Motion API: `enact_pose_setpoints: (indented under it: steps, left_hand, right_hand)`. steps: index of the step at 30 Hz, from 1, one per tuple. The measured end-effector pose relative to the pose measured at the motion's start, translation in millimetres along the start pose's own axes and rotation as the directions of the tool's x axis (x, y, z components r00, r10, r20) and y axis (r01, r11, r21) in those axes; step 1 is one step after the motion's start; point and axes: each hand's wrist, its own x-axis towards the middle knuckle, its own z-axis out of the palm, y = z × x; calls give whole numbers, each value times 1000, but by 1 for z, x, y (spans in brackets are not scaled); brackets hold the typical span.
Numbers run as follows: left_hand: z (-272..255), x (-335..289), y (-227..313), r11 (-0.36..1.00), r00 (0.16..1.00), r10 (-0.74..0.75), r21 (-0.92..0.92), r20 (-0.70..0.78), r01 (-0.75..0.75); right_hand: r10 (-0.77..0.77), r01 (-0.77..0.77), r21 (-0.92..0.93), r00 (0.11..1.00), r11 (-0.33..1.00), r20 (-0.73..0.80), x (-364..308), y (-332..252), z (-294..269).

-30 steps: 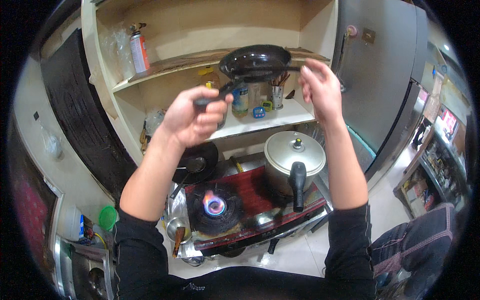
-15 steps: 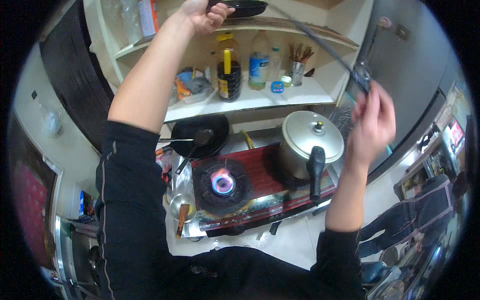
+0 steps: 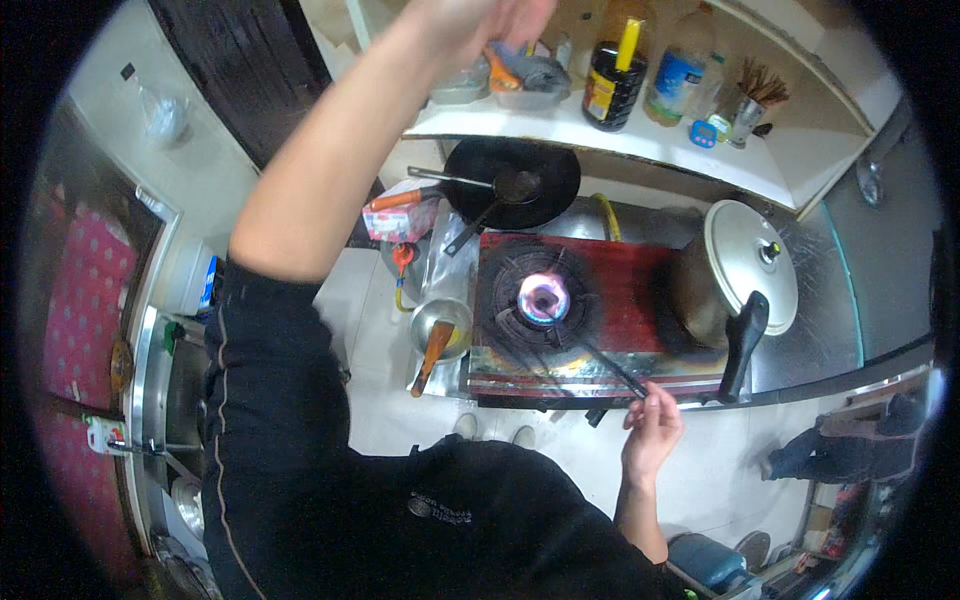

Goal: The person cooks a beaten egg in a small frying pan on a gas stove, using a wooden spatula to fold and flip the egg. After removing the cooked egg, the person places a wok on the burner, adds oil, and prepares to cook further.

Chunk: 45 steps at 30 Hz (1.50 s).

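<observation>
Blurred by motion, my left hand (image 3: pixel 490 25) is raised at the upper edge, in front of the shelf; its fingers are cut off and smeared. My right hand (image 3: pixel 652 425) is closed around the end of a thin dark rod-like utensil (image 3: pixel 622 371), low by the front edge of the stove (image 3: pixel 640 300). The utensil's far end points at the lit burner (image 3: pixel 543 298), whose flame burns with no pot over it. To the right on the stove stands a lidded pressure cooker (image 3: pixel 735 265) with a black handle.
A black wok (image 3: pixel 555 165) with a ladle (image 3: pixel 515 187) sits behind the burner. Left of the stove is a metal bowl (image 3: pixel 440 328) with a wooden handle (image 3: pixel 432 355) across it. The white shelf (image 3: pixel 560 122) holds bottles and a tub. Someone's legs (image 3: pixel 840 450) show at right.
My right hand has come down from shelf height to the stove front with the rod-like utensil. The view has shifted, and the dark pan by my left hand is out of sight.
</observation>
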Motion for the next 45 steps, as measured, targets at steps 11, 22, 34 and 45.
enact_pose_setpoints:
  steps: [11,22,34,45]
  left_hand:
    - [-88,-442,-347,196,211,-978,-330,8,923]
    - [-150,-440,-263,527,546,-836,-343,-46,778]
    - [-155,-439,-210,532,634,-769,-471,79,704]
    - [-118,-396,-152,607,694,-713,-405,104,684]
  right_hand:
    - [-55,289,-535,910,794,410,-39,37,80]
    - [-76,949,-24,50,314,996,-73,6,149]
    - [-3,934,221,-230,282,973,-103,91,176]
    - [285,980,-176,194,-89,939,-102,243,146]
